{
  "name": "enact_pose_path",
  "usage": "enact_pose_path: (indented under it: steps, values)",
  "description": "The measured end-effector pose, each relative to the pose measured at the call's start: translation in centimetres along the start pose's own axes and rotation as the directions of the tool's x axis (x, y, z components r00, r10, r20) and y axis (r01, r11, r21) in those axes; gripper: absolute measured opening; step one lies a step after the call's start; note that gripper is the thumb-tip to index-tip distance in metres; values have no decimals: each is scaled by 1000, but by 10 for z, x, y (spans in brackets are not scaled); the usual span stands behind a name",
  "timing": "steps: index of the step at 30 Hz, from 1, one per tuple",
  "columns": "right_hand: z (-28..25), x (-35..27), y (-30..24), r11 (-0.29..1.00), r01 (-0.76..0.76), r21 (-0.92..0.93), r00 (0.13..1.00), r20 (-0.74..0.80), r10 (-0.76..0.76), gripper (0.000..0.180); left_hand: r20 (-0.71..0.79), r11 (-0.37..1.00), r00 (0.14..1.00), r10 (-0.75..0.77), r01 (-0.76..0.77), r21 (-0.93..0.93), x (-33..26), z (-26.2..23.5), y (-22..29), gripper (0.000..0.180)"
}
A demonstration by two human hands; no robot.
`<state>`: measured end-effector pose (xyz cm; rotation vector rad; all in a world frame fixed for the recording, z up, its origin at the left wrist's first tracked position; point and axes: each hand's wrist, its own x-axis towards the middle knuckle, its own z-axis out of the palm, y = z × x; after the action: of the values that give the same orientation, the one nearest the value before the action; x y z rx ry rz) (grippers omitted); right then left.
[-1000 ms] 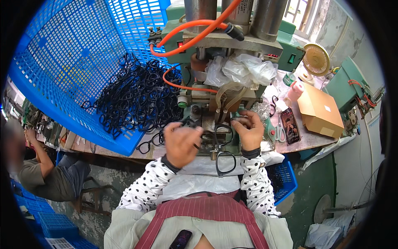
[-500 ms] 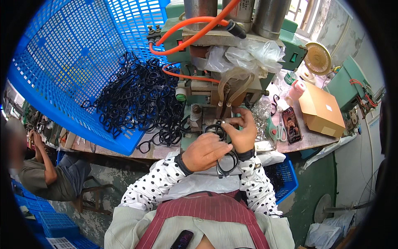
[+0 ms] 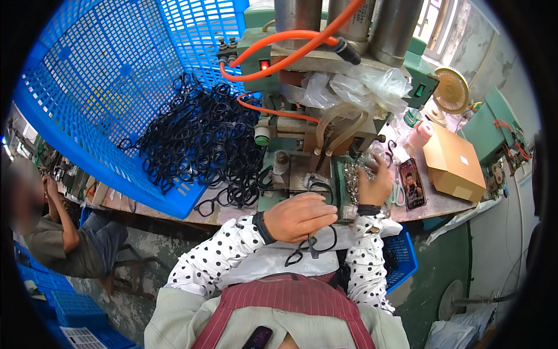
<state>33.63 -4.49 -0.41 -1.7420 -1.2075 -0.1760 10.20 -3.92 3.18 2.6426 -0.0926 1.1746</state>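
Note:
My left hand (image 3: 299, 217) is closed around a black eyeglass frame (image 3: 324, 243), in front of a green press machine (image 3: 293, 168). Below the fingers hang two rims of the frame, while the palm covers its middle. Another black rim (image 3: 321, 185) shows above the hand at the machine's metal block; whether it is the same frame I cannot tell. To the right, my right hand (image 3: 376, 183) reaches over a heap of small shiny metal parts (image 3: 351, 180), thumb and fingers apart. Its fingertips are partly lost against a clear plastic bag.
A large blue basket (image 3: 75, 157) tilts at the left, with many black eyeglass frames (image 3: 203, 139) heaped at its mouth. Scissors (image 3: 397, 195), a phone (image 3: 412, 183) and a cardboard box (image 3: 453, 163) lie at right. An orange hose (image 3: 279, 36) loops overhead. Another person (image 3: 58, 232) sits far left.
My right hand has left the frame at the machine and moved right to the metal parts. The left hand stays with the frame, whose rims now hang lower and spread apart.

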Motion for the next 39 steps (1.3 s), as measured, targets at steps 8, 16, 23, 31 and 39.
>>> enact_pose_path:
  steps: [8,16,23,31,39]
  values:
    - [-34,-33,68,891,32,-453,938,321,130,26,-33,998,999,40,-42,-52,-2,10,-10,46]
    - [7,-29,104,987,-137,90,988,85,129,14,-52,986,999,3,6,167,-10,10,0,42]
    - [4,-36,87,990,-109,87,994,-20,112,13,-508,657,787,-349,592,467,-91,-27,-7,22]
    - [4,-36,86,979,-203,-8,979,-3,203,8,-559,87,353,-750,890,447,-156,-46,-44,19]
    - [-6,-32,71,1000,-10,-6,1000,6,10,8,-624,168,464,-629,864,474,-152,-59,-42,17]
